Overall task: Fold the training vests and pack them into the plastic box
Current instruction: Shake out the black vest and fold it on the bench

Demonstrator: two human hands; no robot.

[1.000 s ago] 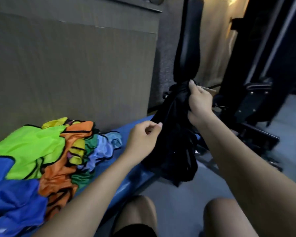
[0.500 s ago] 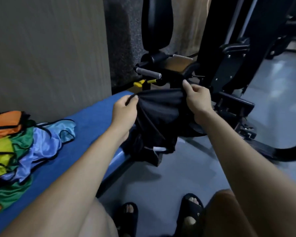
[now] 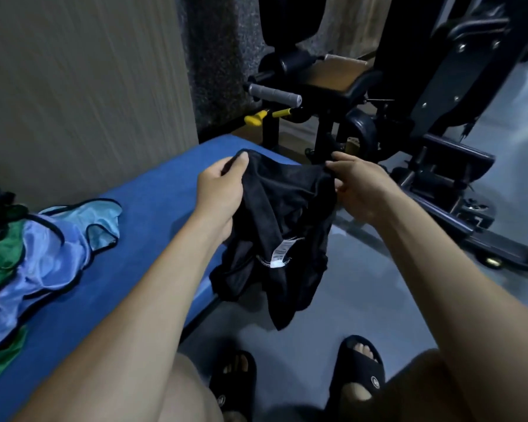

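holding one black vest (image 3: 282, 226) stretched between them over the edge of the blue counter (image 3: 153, 208), the left hand (image 3: 223, 190) and right hand (image 3: 357, 187) each pinch a top corner, arms extended, three more vests (image 3: 43, 254) heaped at left.

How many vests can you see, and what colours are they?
4 show: a black vest held by both hands, and a light blue vest, a lavender vest and a green vest on the blue bench. More may be hidden.
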